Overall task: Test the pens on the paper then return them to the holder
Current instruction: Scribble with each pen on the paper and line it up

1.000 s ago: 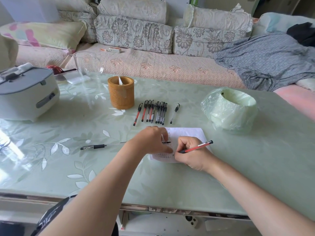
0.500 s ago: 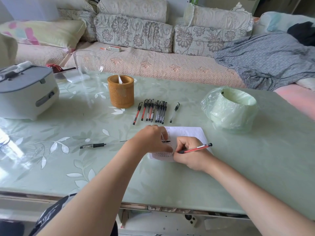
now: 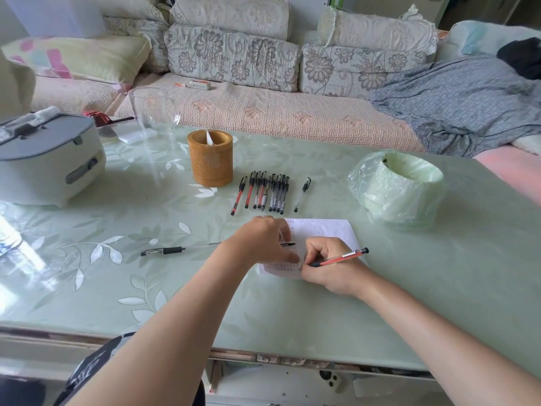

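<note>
My right hand (image 3: pixel 330 268) grips a red pen (image 3: pixel 339 257) with its tip down on the white paper (image 3: pixel 322 230), near rows of small written marks. My left hand (image 3: pixel 260 241) rests on the paper's left side with curled fingers, and a small black pen cap (image 3: pixel 288 244) pokes out from them. A row of several red and black pens (image 3: pixel 263 190) lies beyond the paper, with one more pen (image 3: pixel 302 194) apart on the right. The round wooden holder (image 3: pixel 210 159) stands behind the row. Another black pen (image 3: pixel 162 251) lies left of my left arm.
A green roll of plastic bags (image 3: pixel 398 189) sits right of the paper. A grey-and-white appliance (image 3: pixel 49 159) stands at the far left, a clear glass (image 3: pixel 155 112) behind the holder. The green glass table (image 3: pixel 439 288) ends at the sofa (image 3: pixel 263 109).
My right hand has shifted slightly over the paper and the red pen now lies a little flatter. My left hand stays in place.
</note>
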Demonstrator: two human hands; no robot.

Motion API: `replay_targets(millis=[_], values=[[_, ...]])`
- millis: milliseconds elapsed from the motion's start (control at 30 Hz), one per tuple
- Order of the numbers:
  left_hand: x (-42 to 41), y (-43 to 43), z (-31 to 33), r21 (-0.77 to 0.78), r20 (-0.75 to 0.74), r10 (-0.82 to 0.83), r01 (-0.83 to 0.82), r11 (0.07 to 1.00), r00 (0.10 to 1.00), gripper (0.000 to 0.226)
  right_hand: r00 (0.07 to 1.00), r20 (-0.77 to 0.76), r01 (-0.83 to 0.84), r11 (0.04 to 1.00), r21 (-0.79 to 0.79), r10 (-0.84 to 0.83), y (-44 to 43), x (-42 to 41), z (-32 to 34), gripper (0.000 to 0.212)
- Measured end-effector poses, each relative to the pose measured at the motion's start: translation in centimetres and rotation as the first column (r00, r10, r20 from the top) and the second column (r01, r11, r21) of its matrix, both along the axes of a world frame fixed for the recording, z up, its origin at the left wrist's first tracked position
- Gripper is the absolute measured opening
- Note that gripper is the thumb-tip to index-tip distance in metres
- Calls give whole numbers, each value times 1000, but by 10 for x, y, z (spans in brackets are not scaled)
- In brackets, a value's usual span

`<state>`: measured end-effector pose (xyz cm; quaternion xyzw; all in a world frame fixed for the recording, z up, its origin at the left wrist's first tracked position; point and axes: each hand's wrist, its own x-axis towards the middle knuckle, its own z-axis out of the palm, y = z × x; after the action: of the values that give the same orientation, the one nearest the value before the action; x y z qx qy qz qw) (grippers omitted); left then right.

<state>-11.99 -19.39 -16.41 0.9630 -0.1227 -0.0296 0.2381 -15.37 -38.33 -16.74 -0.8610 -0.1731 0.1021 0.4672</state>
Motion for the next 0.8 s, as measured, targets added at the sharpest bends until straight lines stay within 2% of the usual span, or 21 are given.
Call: replay_targets(millis=[167, 467, 800], values=[[0, 0, 0, -3, -1, -5, 5, 1000, 1000, 50, 1000, 1, 26, 999, 43, -26, 1, 0, 0, 19], [-2, 0, 1, -3, -6, -3, 3, 1000, 1000, 51, 999, 26, 28, 999, 31, -29, 1, -1, -2, 21], [-1, 0, 2, 11, -6, -4, 4, 1000, 1000, 51, 1000, 3, -20, 999, 39, 20, 0, 0, -2, 17]])
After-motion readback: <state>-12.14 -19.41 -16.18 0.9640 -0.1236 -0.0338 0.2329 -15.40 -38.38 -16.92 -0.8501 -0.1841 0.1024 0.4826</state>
